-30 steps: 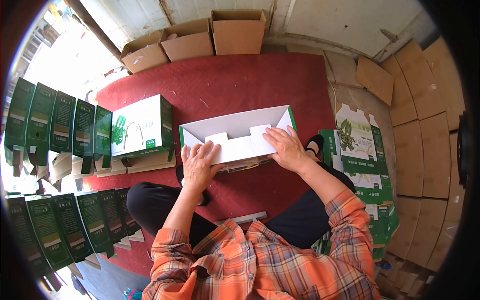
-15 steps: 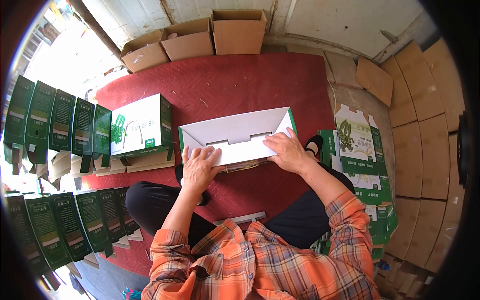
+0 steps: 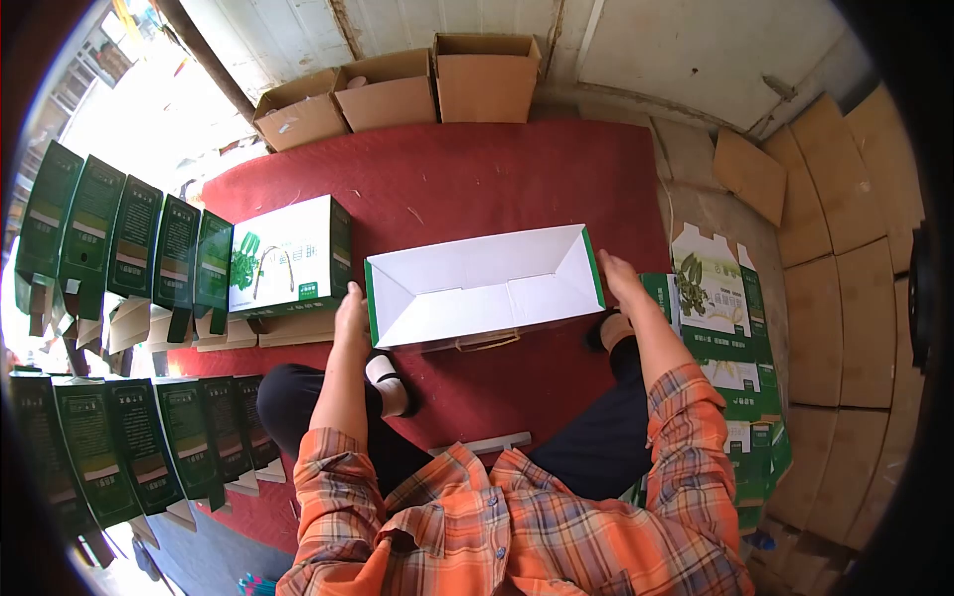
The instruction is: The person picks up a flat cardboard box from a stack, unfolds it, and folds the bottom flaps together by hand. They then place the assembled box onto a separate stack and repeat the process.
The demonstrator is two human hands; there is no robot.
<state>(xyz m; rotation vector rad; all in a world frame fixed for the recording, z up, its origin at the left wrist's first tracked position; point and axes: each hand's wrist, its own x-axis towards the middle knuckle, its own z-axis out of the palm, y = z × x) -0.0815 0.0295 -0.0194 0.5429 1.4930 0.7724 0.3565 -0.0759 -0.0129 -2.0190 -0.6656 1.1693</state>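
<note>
A carton (image 3: pixel 475 263) with a white inside and green ends sits on the red mat in front of me, its open top facing up. Bottom flaps inside it lie flat and meet along a seam. My left hand (image 3: pixel 352 316) is against the carton's left end, thumb up, its other fingers mostly hidden. At the opposite end my right hand (image 3: pixel 620 278) lies along the green side, fingertips near the far corner. Between them the carton is held at both ends. A cord handle (image 3: pixel 487 341) shows below its near edge.
Finished-looking green cartons (image 3: pixel 134 238) stand in rows at my left, with a white-faced carton (image 3: pixel 283 253) beside them. Flattened printed cartons (image 3: pixel 715 298) lie at right. Brown boxes (image 3: pixel 487 84) line the back wall; brown cardboard (image 3: pixel 810 308) covers the right side.
Both hands have left the carton's near inner flap and moved outward to its two ends. The flap slots are now closed flat. The view has shifted slightly.
</note>
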